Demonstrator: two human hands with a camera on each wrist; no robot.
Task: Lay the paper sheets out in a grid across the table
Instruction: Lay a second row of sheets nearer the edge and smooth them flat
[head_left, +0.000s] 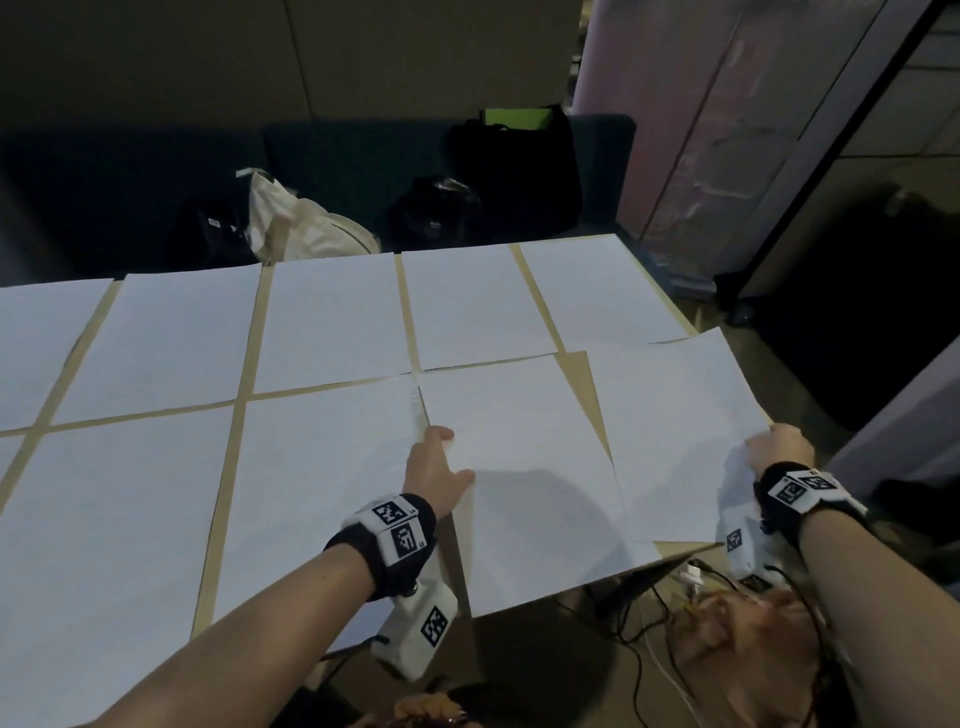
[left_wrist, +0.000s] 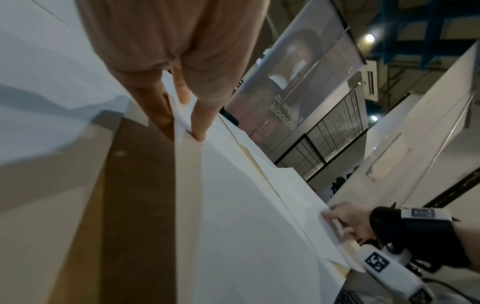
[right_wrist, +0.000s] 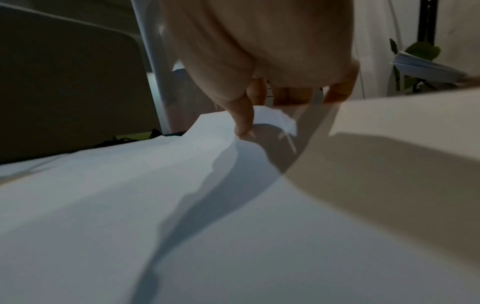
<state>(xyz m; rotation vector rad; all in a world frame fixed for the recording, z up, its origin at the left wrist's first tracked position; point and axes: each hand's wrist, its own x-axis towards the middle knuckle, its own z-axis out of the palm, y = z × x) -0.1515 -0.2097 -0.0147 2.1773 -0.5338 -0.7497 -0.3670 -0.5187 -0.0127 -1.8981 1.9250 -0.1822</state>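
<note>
White paper sheets lie in two rows on the tan table (head_left: 577, 375). My left hand (head_left: 441, 457) pinches the left edge of a near-row sheet (head_left: 519, 457). In the left wrist view that edge (left_wrist: 187, 164) sits lifted between the left hand's (left_wrist: 182, 127) thumb and finger. My right hand (head_left: 779, 446) grips the right edge of the rightmost sheet (head_left: 675, 426), which lies askew and sticks out past the table's right edge. In the right wrist view the thumb of the right hand (right_wrist: 259, 115) presses on top of this sheet (right_wrist: 155, 205) and the fingers curl beneath it.
Behind the table a dark bench holds a white tote bag (head_left: 296, 223) and black bags (head_left: 436, 208). Cables (head_left: 670, 613) lie on the floor beyond the near right corner. The table's right edge runs close to my right hand.
</note>
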